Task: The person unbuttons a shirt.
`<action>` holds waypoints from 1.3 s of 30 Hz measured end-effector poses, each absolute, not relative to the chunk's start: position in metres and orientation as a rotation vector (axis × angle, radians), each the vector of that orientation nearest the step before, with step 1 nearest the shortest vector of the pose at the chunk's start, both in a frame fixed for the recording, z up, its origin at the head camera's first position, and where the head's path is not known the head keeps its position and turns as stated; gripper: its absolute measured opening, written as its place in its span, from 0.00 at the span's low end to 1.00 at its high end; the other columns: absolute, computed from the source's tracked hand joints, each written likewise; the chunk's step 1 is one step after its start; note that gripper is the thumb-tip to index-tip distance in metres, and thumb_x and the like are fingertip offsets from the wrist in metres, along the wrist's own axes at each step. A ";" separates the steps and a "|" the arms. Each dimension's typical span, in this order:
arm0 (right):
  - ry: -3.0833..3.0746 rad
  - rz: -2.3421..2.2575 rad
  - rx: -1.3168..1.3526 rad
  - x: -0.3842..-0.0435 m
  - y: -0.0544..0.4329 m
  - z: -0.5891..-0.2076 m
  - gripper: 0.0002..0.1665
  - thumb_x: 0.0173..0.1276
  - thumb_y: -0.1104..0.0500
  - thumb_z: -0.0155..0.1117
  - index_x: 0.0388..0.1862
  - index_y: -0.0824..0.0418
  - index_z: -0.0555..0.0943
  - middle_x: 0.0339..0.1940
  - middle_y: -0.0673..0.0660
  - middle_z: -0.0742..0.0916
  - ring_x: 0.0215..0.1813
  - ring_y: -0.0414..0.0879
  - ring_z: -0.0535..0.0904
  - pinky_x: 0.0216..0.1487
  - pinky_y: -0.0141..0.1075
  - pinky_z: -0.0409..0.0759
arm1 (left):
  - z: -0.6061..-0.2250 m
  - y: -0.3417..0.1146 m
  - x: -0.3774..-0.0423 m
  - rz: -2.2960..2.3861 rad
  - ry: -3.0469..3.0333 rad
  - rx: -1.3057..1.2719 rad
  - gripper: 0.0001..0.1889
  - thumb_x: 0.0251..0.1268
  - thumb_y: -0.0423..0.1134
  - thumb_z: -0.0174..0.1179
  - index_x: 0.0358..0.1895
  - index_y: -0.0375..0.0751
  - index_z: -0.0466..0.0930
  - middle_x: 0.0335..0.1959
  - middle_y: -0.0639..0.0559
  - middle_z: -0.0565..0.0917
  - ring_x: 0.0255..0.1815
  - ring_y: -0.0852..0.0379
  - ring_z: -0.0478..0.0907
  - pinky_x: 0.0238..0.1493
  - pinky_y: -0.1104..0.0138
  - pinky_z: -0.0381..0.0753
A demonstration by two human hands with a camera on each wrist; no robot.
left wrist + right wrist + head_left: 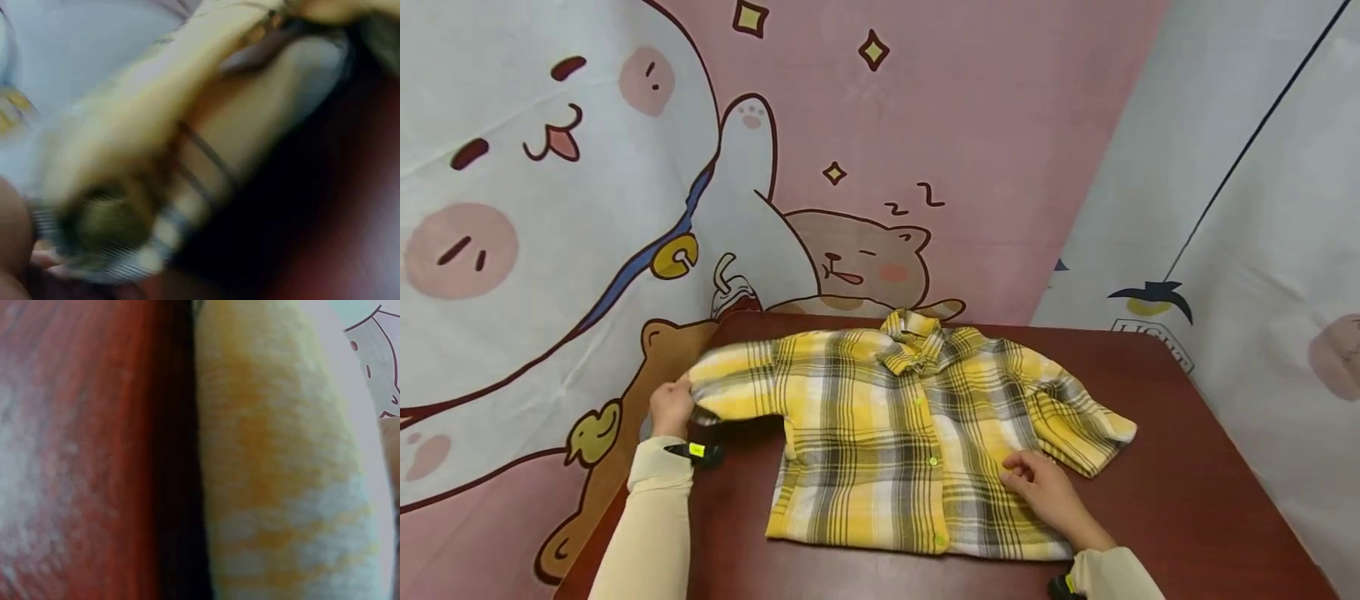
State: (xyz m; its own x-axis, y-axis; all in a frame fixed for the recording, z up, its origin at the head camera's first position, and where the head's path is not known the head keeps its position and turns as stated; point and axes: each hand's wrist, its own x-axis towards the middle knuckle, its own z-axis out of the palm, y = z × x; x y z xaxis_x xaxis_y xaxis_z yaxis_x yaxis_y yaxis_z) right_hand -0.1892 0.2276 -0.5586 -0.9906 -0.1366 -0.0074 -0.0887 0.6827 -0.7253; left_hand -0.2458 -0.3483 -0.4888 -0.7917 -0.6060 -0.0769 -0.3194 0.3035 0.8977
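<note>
Your left hand (pixel 15 234) showed at the lower left edge, by the gaping cuff (pixel 115 270) of the sleeve (pixel 125 140). Yellow, dark-striped and blurred, the sleeve slanted up rightward, with pale wall (pixel 87 50) above and black shadow (pixel 262 219) and red table (pixel 372 206) below.

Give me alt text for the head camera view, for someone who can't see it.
A yellow, grey and white plaid button-up shirt lies spread on a dark reddish-brown table. The person's left hand grips the end of one sleeve; the right hand is at the shirt's lower front. Behind hangs a pink-and-white cartoon-animal backdrop.
</note>
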 end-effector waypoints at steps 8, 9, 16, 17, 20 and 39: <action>2.788 -1.228 -0.169 -0.190 0.228 -0.559 0.09 0.65 0.55 0.69 0.40 0.57 0.82 0.31 0.50 0.78 0.31 0.43 0.73 0.32 0.36 0.71 | -0.528 -0.362 -0.234 -1.567 -2.491 0.698 0.36 0.63 0.32 0.63 0.71 0.26 0.57 0.67 0.24 0.60 0.63 0.31 0.62 0.55 0.45 0.68; 2.782 -1.238 -0.167 -0.190 0.227 -0.560 0.08 0.65 0.55 0.69 0.40 0.57 0.82 0.31 0.50 0.78 0.31 0.43 0.73 0.32 0.36 0.71 | -0.526 -0.363 -0.236 -1.518 -2.479 0.665 0.35 0.62 0.30 0.63 0.71 0.27 0.58 0.68 0.25 0.60 0.64 0.31 0.61 0.56 0.45 0.68; 2.791 -1.241 -0.161 -0.186 0.226 -0.560 0.08 0.65 0.56 0.69 0.39 0.57 0.82 0.31 0.50 0.78 0.31 0.43 0.72 0.32 0.36 0.72 | -0.528 -0.365 -0.244 -1.103 -2.563 0.662 0.27 0.58 0.30 0.60 0.63 0.28 0.71 0.58 0.25 0.71 0.59 0.27 0.65 0.57 0.41 0.66; 2.797 -1.232 -0.167 -0.186 0.227 -0.560 0.08 0.65 0.56 0.69 0.39 0.57 0.82 0.31 0.50 0.78 0.31 0.43 0.72 0.32 0.36 0.72 | -0.528 -0.361 -0.244 -1.028 -2.597 0.671 0.27 0.58 0.32 0.59 0.63 0.28 0.70 0.58 0.24 0.70 0.58 0.25 0.64 0.58 0.40 0.63; 2.819 -1.196 -0.181 -0.186 0.226 -0.559 0.07 0.65 0.56 0.70 0.39 0.56 0.82 0.31 0.49 0.78 0.32 0.42 0.72 0.33 0.36 0.72 | -0.528 -0.343 -0.245 -0.841 -2.630 0.645 0.27 0.59 0.34 0.55 0.63 0.31 0.70 0.58 0.24 0.69 0.57 0.23 0.61 0.56 0.36 0.59; 2.808 -1.104 -0.324 -0.182 0.224 -0.548 0.10 0.65 0.54 0.70 0.41 0.56 0.81 0.31 0.47 0.77 0.30 0.40 0.72 0.31 0.35 0.72 | -0.545 -0.222 -0.235 -0.680 -3.155 -0.448 0.45 0.54 0.62 0.67 0.75 0.52 0.61 0.76 0.40 0.54 0.75 0.30 0.41 0.64 0.31 0.39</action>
